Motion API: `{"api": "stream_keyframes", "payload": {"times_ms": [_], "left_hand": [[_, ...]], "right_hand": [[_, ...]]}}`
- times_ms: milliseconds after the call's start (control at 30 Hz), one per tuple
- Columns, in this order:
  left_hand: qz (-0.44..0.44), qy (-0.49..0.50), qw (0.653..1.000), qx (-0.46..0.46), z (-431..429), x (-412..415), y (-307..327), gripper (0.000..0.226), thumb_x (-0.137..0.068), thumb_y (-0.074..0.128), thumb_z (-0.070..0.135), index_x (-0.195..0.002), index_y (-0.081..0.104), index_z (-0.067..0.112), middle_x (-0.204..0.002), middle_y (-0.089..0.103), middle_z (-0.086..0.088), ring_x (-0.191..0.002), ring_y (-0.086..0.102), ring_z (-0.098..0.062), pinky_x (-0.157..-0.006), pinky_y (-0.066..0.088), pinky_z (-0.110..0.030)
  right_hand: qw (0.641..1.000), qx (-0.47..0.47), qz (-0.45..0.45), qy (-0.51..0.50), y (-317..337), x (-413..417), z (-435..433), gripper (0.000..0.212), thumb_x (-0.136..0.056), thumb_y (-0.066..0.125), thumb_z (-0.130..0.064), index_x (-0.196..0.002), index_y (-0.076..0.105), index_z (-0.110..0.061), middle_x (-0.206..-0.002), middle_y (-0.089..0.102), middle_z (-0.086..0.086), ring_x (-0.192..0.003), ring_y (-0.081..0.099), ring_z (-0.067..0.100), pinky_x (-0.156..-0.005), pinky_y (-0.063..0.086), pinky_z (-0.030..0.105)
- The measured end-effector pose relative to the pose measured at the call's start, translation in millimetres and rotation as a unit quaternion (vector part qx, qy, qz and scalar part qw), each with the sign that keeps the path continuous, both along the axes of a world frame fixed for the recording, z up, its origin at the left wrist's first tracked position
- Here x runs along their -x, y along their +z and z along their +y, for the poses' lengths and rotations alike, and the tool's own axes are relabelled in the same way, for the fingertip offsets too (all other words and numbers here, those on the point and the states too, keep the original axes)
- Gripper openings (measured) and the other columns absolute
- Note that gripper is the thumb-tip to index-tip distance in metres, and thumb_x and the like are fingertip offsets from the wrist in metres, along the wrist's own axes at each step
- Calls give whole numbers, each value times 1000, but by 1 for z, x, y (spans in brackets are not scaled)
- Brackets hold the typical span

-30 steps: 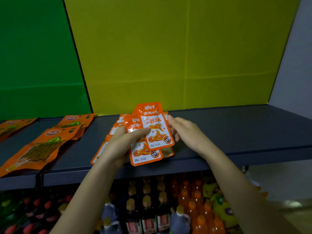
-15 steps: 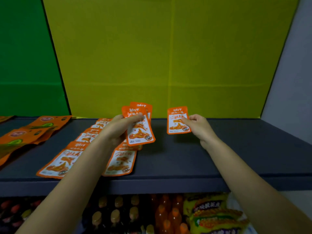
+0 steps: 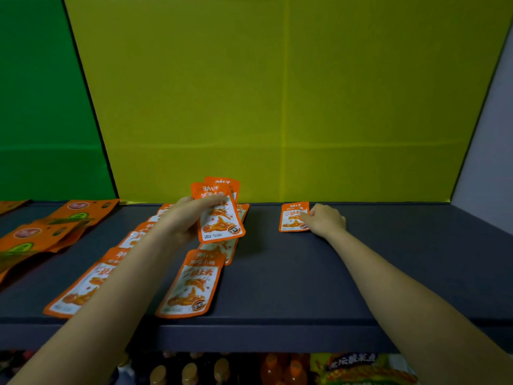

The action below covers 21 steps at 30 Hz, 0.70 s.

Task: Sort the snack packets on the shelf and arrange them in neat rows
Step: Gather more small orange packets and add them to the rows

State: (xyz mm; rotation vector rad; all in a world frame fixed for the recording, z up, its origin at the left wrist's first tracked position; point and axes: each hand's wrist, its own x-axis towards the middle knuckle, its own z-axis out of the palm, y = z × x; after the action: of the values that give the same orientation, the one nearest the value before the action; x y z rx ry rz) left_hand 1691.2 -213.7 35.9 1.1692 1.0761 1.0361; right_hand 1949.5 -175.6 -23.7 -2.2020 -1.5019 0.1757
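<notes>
Small orange-and-white snack packets lie scattered on the dark grey shelf [image 3: 374,273]. My left hand [image 3: 181,220] holds a fanned stack of these packets [image 3: 220,218] upright above the shelf's middle. My right hand [image 3: 324,220] pinches the right edge of a single packet [image 3: 291,218], which rests on the shelf near the yellow back wall, apart from the rest. Loose packets lie under and in front of my left arm, one near the front edge [image 3: 191,284] and another further left [image 3: 77,290].
Larger orange packets with green labels [image 3: 55,223] lie overlapping at the shelf's left end. Green and yellow panels [image 3: 277,107] close the back, a grey wall the right side. Below the shelf stand bottles [image 3: 188,370] and yellow bags [image 3: 355,365].
My right hand took one packet off the stack, carried it right and lowered it onto the shelf by the back wall. My left hand keeps holding the stack.
</notes>
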Motion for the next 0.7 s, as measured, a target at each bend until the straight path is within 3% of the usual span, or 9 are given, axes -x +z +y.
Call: {"api": "stream_keyframes", "payload": {"times_ms": [200, 433, 567, 633, 700], "left_hand": [[14, -15, 1000, -5, 9, -2, -3, 12, -86, 63, 16, -77, 60, 8, -53, 69, -1, -43, 65, -12, -43, 54, -21], [14, -31, 999, -8, 12, -10, -6, 13, -85, 63, 16, -76, 61, 8, -53, 70, -2, -44, 66, -13, -42, 52, -21], [34, -37, 999, -14, 10, -15, -8, 13, -84, 66, 19, -77, 62, 9, -55, 70, -2, -46, 67, -14, -45, 54, -23], [37, -42, 998, -21, 10, -18, -9, 12, -83, 67, 21, -80, 63, 10, -59, 71, -2, -50, 68, -14, -53, 57, -26], [34, -50, 998, -25, 9, -21, -10, 11, -83, 67, 21, -82, 64, 10, -60, 71, -1, -52, 68, -14, -55, 58, -26]], "right_hand": [[999, -5, -39, 8, -2, -2, 11, 53, -94, 42, -47, -125, 53, -6, -132, 51, 13, -122, 47, 30, -100, 37, 42], [999, -18, -14, 23, -5, -8, 16, 48, -93, 49, -40, -116, 59, 1, -122, 58, 17, -113, 54, 31, -91, 44, 42], [998, -61, 0, 14, -2, -5, 9, 43, -95, 45, -37, -115, 55, 0, -123, 53, 16, -112, 53, 32, -93, 44, 43], [992, -117, 19, 34, 7, -1, 1, 40, -97, 40, -37, -109, 57, -3, -118, 54, 15, -109, 53, 31, -89, 42, 39], [979, -144, 103, 101, 22, 10, -10, 42, -98, 38, -38, -103, 63, -5, -107, 62, 14, -96, 59, 26, -79, 43, 33]]}}
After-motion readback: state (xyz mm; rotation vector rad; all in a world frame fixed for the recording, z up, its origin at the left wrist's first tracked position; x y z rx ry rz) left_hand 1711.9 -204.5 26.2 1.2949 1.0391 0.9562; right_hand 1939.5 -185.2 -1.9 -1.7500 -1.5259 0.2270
